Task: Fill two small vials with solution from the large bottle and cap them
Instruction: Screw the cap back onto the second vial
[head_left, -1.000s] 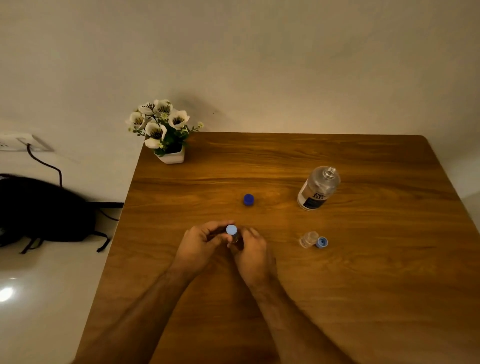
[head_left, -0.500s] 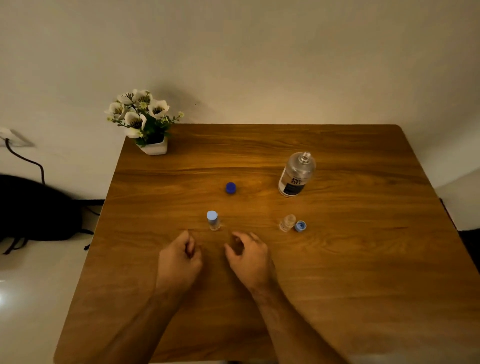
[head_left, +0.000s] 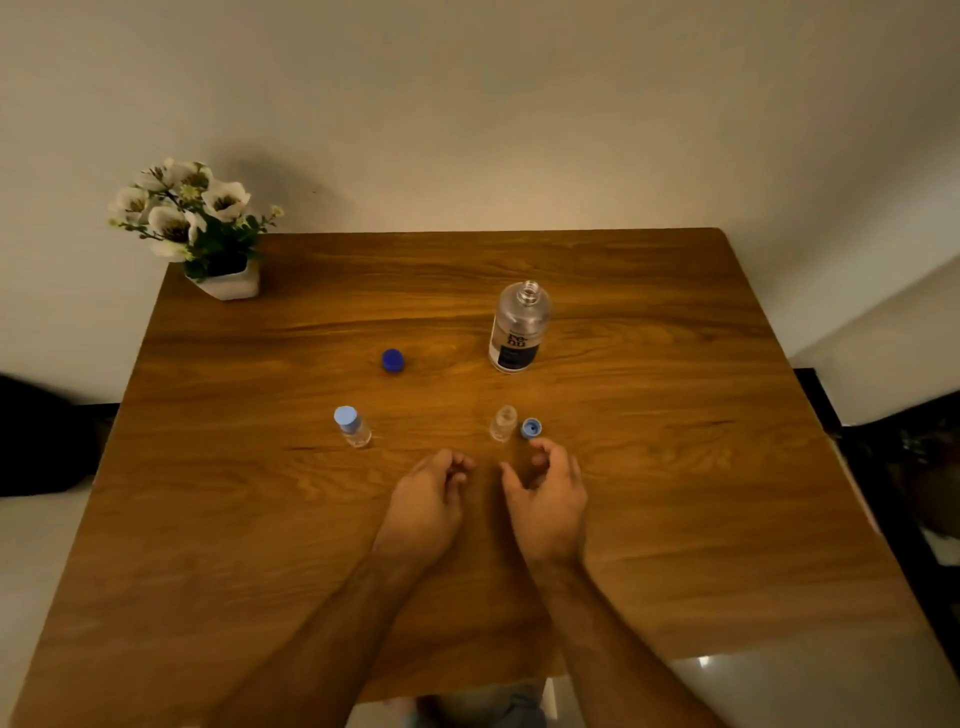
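Observation:
The large clear bottle (head_left: 518, 328) with a dark label stands uncapped at the middle right of the wooden table (head_left: 675, 467). Its dark blue cap (head_left: 392, 360) lies to the left of it. A small vial with a light blue cap (head_left: 353, 427) stands at the left. A second small vial (head_left: 503, 423) stands uncapped, and its light blue cap (head_left: 531, 428) lies just right of it. My left hand (head_left: 428, 493) rests empty below the vials, fingers curled. My right hand (head_left: 548, 493) is empty too, its fingertips just below the loose light blue cap.
A white pot of white flowers (head_left: 208, 234) sits at the table's far left corner. A dark bag (head_left: 41, 431) lies on the floor to the left. The wall runs close behind the table.
Both hands let go of the capped vial, which now stands alone at the left. They have moved right, towards the open vial and its cap.

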